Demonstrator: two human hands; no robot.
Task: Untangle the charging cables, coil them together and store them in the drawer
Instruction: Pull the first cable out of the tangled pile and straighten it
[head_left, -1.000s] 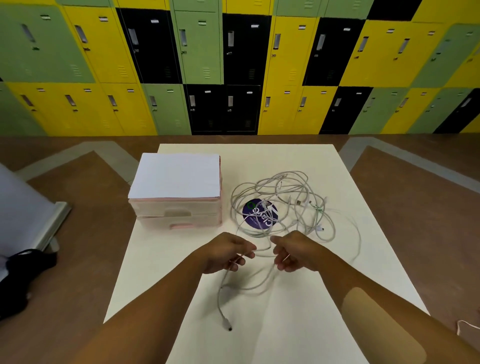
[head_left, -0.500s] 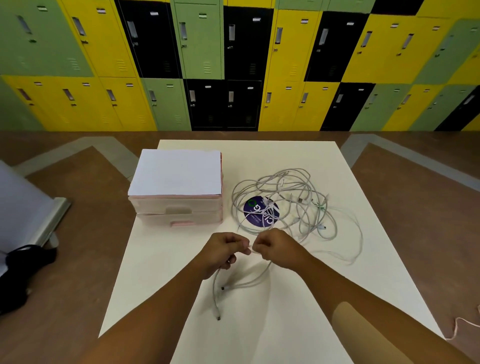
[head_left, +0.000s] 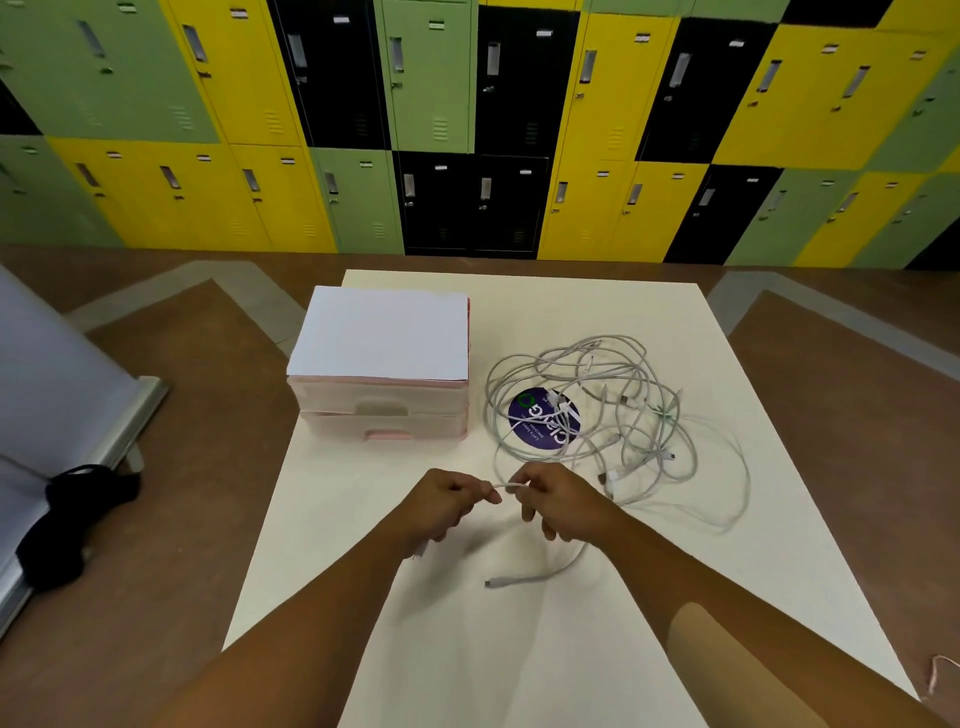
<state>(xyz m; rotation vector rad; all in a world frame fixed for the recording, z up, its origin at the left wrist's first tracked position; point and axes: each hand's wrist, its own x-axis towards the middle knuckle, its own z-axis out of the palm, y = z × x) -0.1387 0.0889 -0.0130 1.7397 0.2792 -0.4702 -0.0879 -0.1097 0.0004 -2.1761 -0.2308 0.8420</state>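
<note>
Left hand (head_left: 451, 503) and right hand (head_left: 560, 500) meet close together over the near middle of the white surface (head_left: 717, 561). Both are closed in a pinch on one short stretch of white cable (head_left: 508, 486) spanning the small gap between them. A free length of that cable drops below the right hand and lies on the surface, ending in a connector plug (head_left: 492, 583) just beneath the hands. A further bit of white shows under the left hand; what it is cannot be told.

The tangled charging cables (head_left: 597, 410) lie just beyond and to the right of the hands, a loose white heap of overlapping loops with several plugs visible. Outer loops trail toward the right edge of the surface. The heap partly covers a round purple sticker (head_left: 540, 423) with white lettering.

Left of the heap, close to it but apart, stands a pink two-drawer unit (head_left: 382, 410), both drawers shut, with a white sheet (head_left: 382, 335) lying flat on top.

Off the surface: brown floor (head_left: 171, 519), a black bag (head_left: 72, 514) at left against a grey metal-edged panel (head_left: 62, 395), and a wall of green, yellow and black lockers (head_left: 483, 119) behind. A thin cord (head_left: 937, 670) shows on the floor at lower right.
</note>
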